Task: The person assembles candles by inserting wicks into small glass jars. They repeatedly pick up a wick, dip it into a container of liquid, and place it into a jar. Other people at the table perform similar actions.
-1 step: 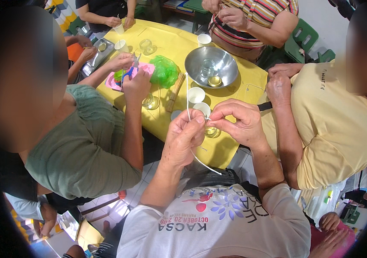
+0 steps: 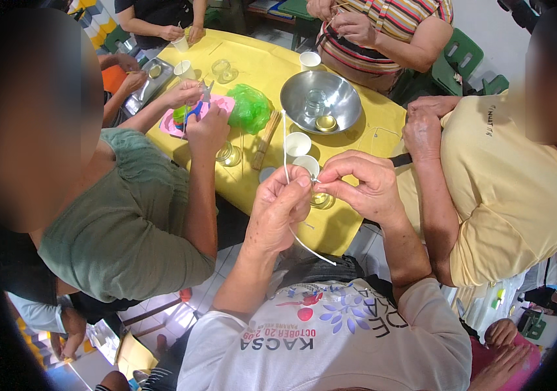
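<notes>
In front of my chest, my left hand (image 2: 280, 207) pinches a stiff white cord (image 2: 285, 138) between thumb and fingers. One end of the cord stands up above the thumb, and another length hangs below the palm. My right hand (image 2: 366, 186) meets it, thumb and forefinger closed on a small shiny piece (image 2: 315, 179) at the left fingertips. That piece is too small to make out fully. Beneath my hands, a glass jar (image 2: 322, 201) is partly covered. Just beyond are two white cups, a nearer one (image 2: 307, 163) and a farther one (image 2: 297, 143).
A steel bowl (image 2: 289, 107) holding a glass jar and a gold lid stands on the yellow-covered table (image 2: 262, 58). Left of it lie thin sticks (image 2: 265, 140) and a green plastic bag (image 2: 250, 109). A person at left holds blue scissors (image 2: 194, 112). Another in yellow sits close at right.
</notes>
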